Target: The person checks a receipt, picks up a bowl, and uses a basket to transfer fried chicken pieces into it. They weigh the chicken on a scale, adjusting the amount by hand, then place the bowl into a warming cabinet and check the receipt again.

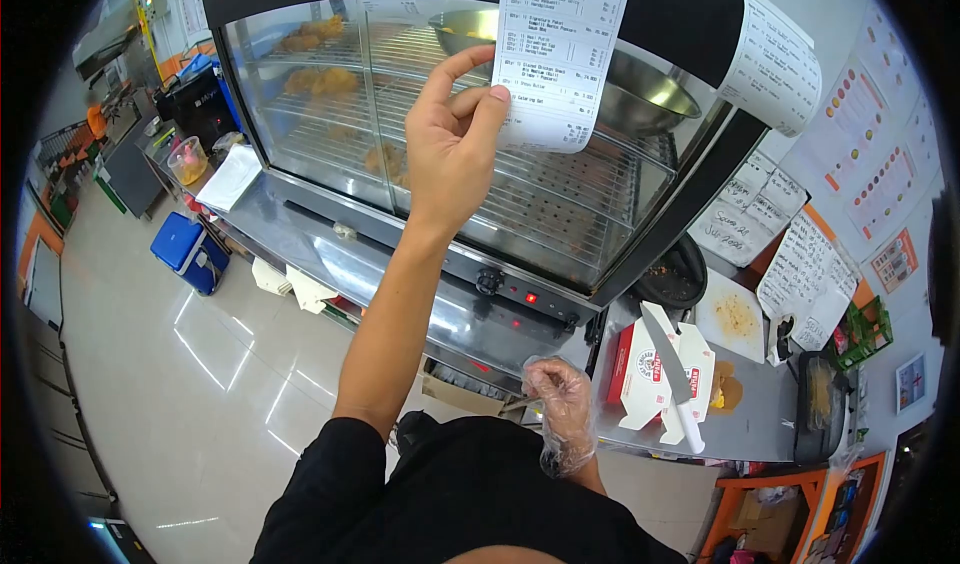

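My bare left hand (455, 139) is raised in front of the glass food warmer. Its thumb and bent index finger close on the left edge of a long printed receipt (560, 54), which hangs from the warmer's top. In a clear plastic glove, my right hand (562, 399) is low near my waist, fingers curled in. A thin metallic end shows beside those fingers, but what they hold is hard to make out. Right of that hand, a knife (672, 364) with a white handle lies across red and white food boxes (640, 389).
Fried pieces (320, 82) and metal bowls (640, 94) are inside the warmer (400, 214). Another receipt (770, 64) hangs at its right. A stained cutting board (730, 314) and black pan (672, 274) are on the counter. A blue cooler (188, 252) stands on the floor.
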`<state>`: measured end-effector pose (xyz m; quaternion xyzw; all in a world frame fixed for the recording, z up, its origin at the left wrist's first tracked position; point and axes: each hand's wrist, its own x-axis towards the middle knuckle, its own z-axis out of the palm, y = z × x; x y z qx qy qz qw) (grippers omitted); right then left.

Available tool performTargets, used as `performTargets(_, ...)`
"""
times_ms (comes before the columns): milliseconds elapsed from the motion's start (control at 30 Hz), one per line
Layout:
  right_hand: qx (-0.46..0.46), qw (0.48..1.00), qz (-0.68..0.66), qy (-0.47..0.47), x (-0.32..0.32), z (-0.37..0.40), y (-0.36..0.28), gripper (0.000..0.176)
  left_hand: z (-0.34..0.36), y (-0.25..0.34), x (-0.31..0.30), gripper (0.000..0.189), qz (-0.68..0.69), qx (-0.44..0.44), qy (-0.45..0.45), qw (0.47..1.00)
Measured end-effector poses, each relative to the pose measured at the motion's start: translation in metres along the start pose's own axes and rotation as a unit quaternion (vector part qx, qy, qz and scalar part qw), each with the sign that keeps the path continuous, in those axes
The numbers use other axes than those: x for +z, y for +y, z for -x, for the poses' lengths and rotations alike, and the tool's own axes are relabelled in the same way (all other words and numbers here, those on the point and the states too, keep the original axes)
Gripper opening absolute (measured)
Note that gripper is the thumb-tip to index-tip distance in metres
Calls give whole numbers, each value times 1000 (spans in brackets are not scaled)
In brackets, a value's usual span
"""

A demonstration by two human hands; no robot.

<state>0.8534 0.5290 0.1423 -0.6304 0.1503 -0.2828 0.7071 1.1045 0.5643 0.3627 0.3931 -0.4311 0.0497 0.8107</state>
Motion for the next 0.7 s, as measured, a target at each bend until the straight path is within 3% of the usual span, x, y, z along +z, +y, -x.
performTargets(467,0,1000,2,16,2,-2,-3,10,-5,0,12,29,30,-20,18,999)
performTargets(700,-7,1000,1,-27,14,-32,-13,12,-8,11,-16,29,44,-89,11,995)
